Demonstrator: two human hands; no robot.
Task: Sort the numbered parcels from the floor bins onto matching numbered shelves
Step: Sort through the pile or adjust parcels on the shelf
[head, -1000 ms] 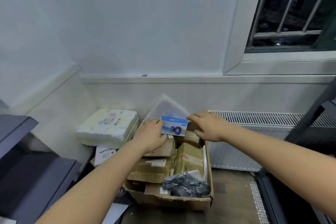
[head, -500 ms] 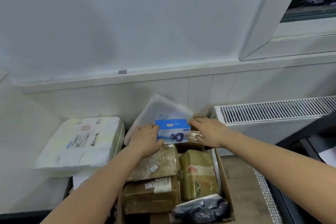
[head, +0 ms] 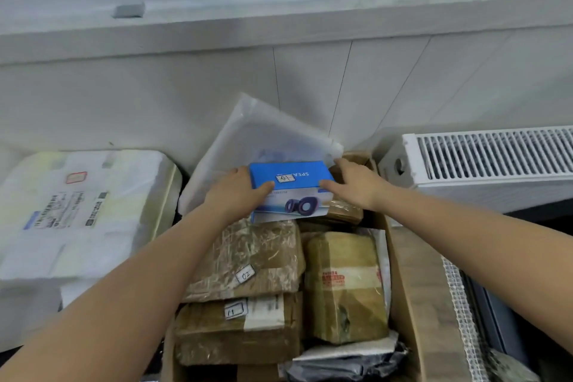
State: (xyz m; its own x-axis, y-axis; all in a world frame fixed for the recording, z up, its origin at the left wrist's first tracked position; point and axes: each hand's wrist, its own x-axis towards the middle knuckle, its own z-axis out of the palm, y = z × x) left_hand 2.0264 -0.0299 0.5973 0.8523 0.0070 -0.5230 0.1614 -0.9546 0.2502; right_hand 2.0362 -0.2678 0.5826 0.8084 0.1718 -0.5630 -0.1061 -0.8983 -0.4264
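Both hands on one parcel, at the far end of the open brown cardboard floor bin (head: 412,304). Left hand (head: 235,195) and right hand (head: 356,183) hold the flat blue-and-white printed cardboard box (head: 291,192) by its two short ends, thumbs laid on the blue top face, the other fingers wrapped round the ends and mostly hidden. White sticker between the thumbs reads, upside down, as what looks like 01. Box is tilted and rests on or just above the parcels beneath; cannot tell which. Just beyond the fingertips, a translucent white plastic mailer bag (head: 263,136) leans on the wall. Nearer than the hands, inside the bin: a brown tape-wrapped parcel labelled 02 (head: 248,257), a brown carton labelled 11 (head: 238,329), a yellowish wrapped block with red print (head: 344,285), a grey poly bag (head: 344,366). No shelves in view. Judgement: sorting is early to middling, since the bin is well filled; this box is only picked, not yet carried or shelved.
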